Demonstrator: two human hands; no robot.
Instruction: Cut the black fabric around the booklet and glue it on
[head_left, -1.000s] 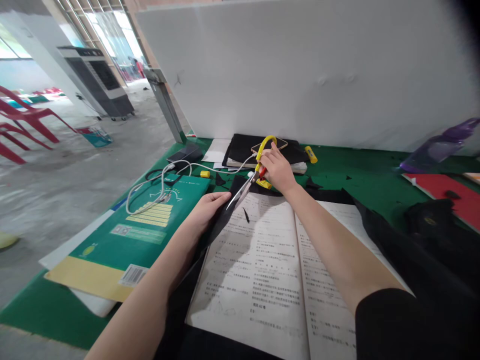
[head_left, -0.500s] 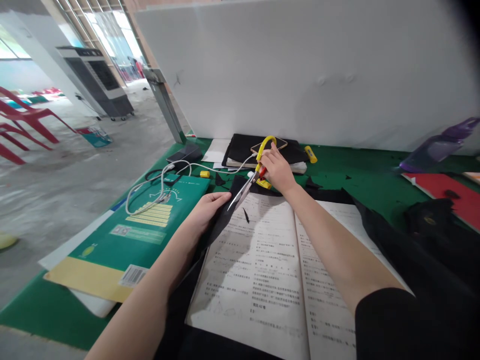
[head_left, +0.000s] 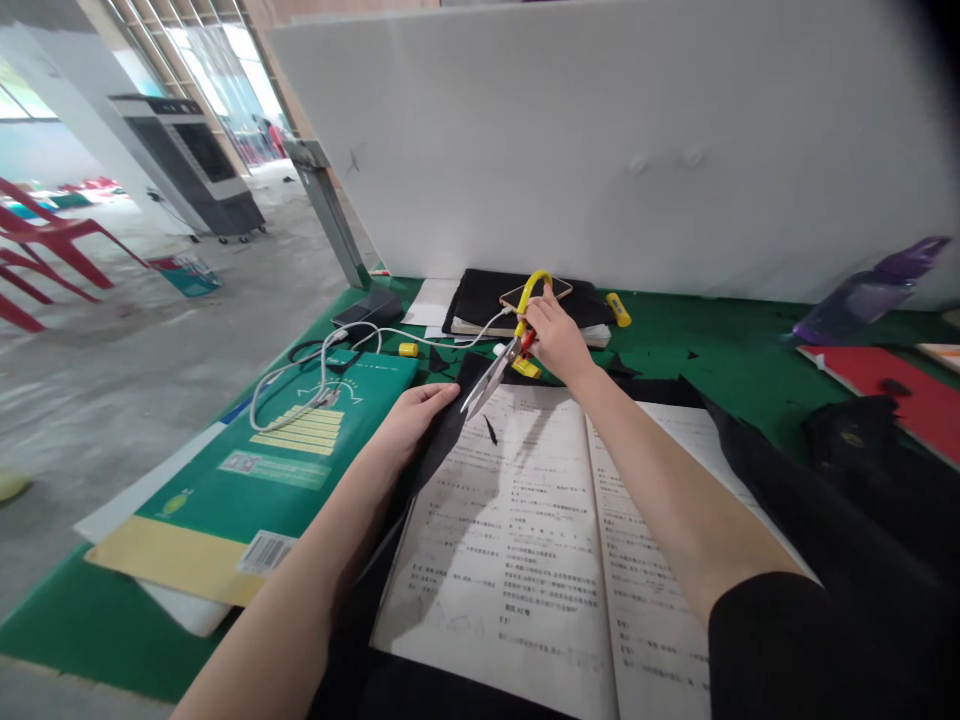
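Note:
My right hand grips a pair of scissors by yellow handles, with a bit of red near the pivot. Its blades point down and left, slightly apart, over the upper left corner of an open printed book. Black sheet material lies beneath the book and sticks out around its edges. At the left edge, my left hand pinches this material between thumb and fingers, close to the blade tips. A small black scrap rests on the page.
Left of the book lies a green workbook with a white cable across it. Behind are a black notebook, a phone and yellow pieces. A purple bottle and red book sit at right.
The scissor tips have shifted slightly right, away from the left hand, and the blades look a little further apart. My left hand keeps its pinch on the black material.

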